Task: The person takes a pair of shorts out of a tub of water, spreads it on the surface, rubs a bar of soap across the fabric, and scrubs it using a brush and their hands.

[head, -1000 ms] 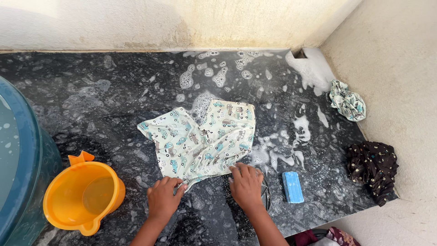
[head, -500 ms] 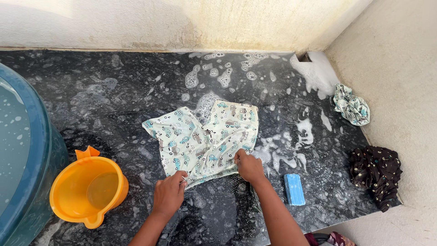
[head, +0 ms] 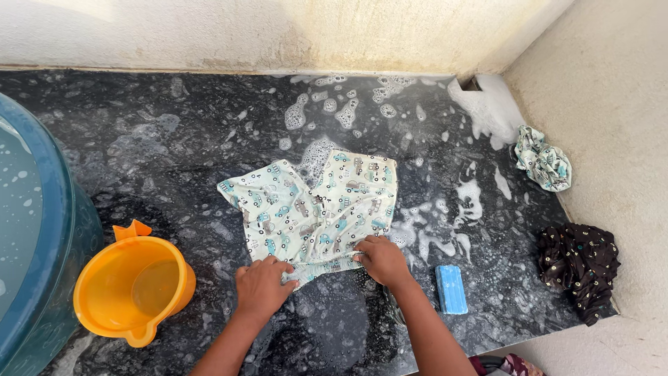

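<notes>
Here, left hand [head: 263, 285] and right hand [head: 381, 259] clench the near hem of a wet printed garment [head: 316, 209] on a soapy stone slab [head: 174, 139]; limp and likely slippery, best gripped by its edges.

I count two hands, left [head: 262, 287] and right [head: 381, 260], three garments: printed one [head: 313, 209], crumpled one [head: 544, 159], dark one [head: 579, 263]; one blue soap bar [head: 451, 288], one orange jug [head: 133, 288], one blue tub [head: 31, 230].

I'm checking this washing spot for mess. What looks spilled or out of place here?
Soap foam is spread across the wet dark slab, thickest in the far right corner. The blue soap bar lies bare on the slab. Both hands, left hand and right hand, grip the printed garment. Nothing looks damaged.
</notes>
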